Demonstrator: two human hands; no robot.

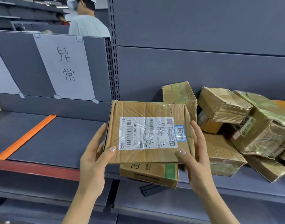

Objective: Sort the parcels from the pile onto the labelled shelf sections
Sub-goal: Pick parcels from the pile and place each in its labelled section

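I held the flat cardboard parcel (pixel 148 109) label-up between both hands, the fingers of my left hand (pixel 96 152) curled round its left edge and those of my right hand (pixel 197 152) round its right, thumbs on top, just above the pile (pixel 235 126). Its broader side ran across me. The shelf section (pixel 61 143) under the 异常 sign (pixel 64 67) lay directly left, beyond the upright, so I judged my left hand would lead.
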